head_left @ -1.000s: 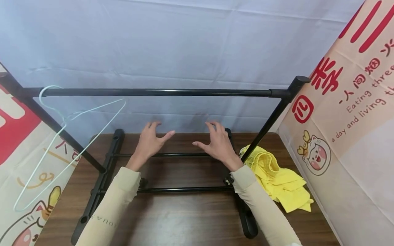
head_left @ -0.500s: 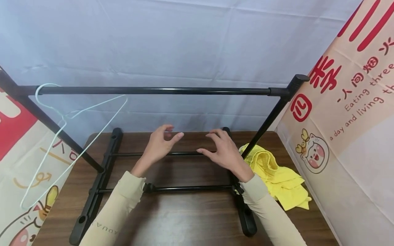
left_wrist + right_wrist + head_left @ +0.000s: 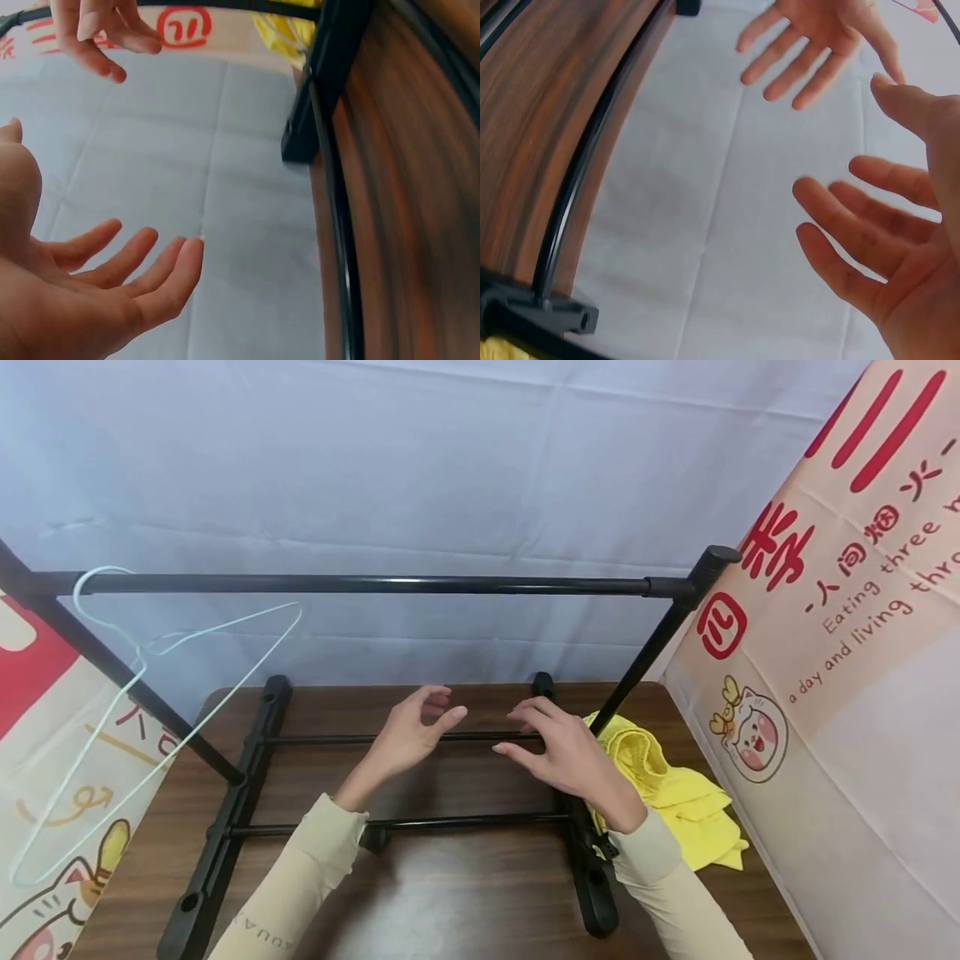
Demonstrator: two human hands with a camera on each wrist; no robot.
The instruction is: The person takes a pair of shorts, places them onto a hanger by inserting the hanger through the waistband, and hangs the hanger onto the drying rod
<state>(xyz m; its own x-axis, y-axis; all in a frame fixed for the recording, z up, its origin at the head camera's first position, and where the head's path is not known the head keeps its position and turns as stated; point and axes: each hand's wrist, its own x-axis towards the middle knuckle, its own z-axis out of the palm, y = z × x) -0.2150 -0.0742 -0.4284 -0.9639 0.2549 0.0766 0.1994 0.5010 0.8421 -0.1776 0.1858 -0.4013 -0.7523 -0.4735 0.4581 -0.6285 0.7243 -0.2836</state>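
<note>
In the head view my left hand hovers over the lower part of a black clothes rack, its fingers relaxed and bent a little, with nothing in them. Facing it, my right hand also holds nothing, thumb apart from loosely bent fingers. A gap separates the two hands, and both wrist views show bare palms. To the right of my right hand a crumpled yellow cloth garment lies on the wooden table. A pale mint hanger hangs by its hook from the left end of the rack's top rail.
The rack's feet stand on the table, joined by two thin lower bars. Its slanted right post rises beside the yellow cloth. A pale sheet hangs behind, with a printed cloth at the right.
Both hands have come down toward the front and shifted right, still apart and holding nothing. The view has turned slightly; hanger and yellow cloth stay where they were on rack and table.
</note>
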